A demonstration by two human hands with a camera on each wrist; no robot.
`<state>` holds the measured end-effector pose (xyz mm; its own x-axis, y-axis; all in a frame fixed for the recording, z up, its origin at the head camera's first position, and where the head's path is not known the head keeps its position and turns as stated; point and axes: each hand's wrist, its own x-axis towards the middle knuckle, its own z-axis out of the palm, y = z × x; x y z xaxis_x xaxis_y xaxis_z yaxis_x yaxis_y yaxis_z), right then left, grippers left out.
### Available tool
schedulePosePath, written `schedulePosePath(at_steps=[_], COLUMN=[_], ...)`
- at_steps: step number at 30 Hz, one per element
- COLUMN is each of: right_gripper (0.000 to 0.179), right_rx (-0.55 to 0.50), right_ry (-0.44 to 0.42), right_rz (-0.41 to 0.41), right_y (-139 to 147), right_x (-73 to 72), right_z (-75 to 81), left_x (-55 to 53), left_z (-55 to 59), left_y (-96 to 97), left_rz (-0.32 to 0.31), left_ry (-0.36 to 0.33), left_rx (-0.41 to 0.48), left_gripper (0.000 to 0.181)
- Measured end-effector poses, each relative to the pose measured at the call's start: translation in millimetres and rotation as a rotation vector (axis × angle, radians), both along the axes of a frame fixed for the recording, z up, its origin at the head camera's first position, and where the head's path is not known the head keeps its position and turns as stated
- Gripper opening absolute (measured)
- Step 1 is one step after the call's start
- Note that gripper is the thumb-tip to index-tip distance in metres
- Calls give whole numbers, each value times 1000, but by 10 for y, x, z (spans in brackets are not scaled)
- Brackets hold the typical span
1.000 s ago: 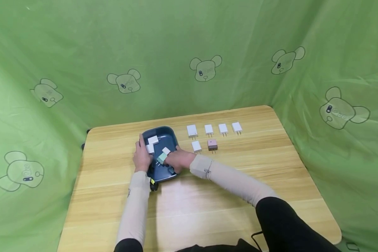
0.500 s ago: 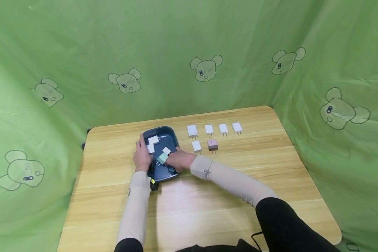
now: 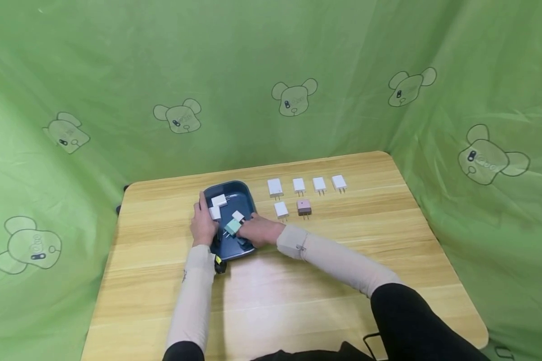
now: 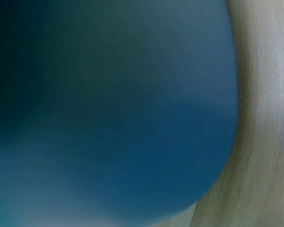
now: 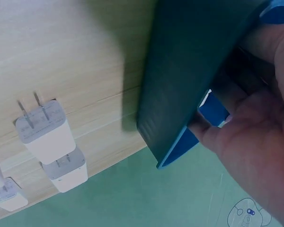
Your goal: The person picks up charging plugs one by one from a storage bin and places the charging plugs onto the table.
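Note:
A dark blue tray rests on the wooden table, seen whole in the head view. My left hand grips its left side, fingers along the outside and thumb at the rim. Over the right rim reaches my right hand, its fingertips down inside the tray, hidden; whether they pinch something I cannot tell. Beside them lie a mint-green charger plug and a small white plug. Two more white chargers, an upper one and a lower one, sit near the left wall. Tray wall fills most of the left wrist view.
Right of the tray, a back row of several white chargers stretches across the table. In front of that row lie another white charger and a pink-and-brown charger. Green curtain surrounds the table's back and sides.
My right hand has shifted very slightly inside the tray, its forearm edging right. My left hand, the tray and the rows of chargers stay where they were.

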<state>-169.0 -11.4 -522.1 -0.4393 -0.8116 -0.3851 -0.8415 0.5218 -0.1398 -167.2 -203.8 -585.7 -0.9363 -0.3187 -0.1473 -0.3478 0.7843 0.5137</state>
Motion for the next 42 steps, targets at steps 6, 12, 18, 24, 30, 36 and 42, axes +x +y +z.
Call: schedulePosePath(at_steps=[6, 12, 18, 24, 30, 36, 42], right_gripper=[23, 20, 29, 33, 37, 39, 41], right_rx=[-78, -178, -249, -338, -427, -509, -600], right_ry=[33, 74, 117, 200, 184, 227, 310], right_rz=[17, 38, 20, 8, -44, -104, -155], right_y=[43, 81, 129, 236, 364, 512, 703], right_x=[-30, -63, -64, -84, -87, -126, -197], right_z=[-37, -12, 48, 84, 148, 159, 192], left_x=[-3, 2, 1, 2, -5, 1, -1], left_z=[-14, -6, -7, -11, -20, -31, -13], left_y=[-4, -1, 1, 12, 1, 3, 16], left_rz=[-1, -4, -9, -9, -7, -3, 2], left_ry=[10, 4, -7, -4, -10, 10, 17], left_rx=[-6, -12, -15, -23, -21, -17, -10], left_gripper=[111, 110, 109, 108, 108, 108, 109])
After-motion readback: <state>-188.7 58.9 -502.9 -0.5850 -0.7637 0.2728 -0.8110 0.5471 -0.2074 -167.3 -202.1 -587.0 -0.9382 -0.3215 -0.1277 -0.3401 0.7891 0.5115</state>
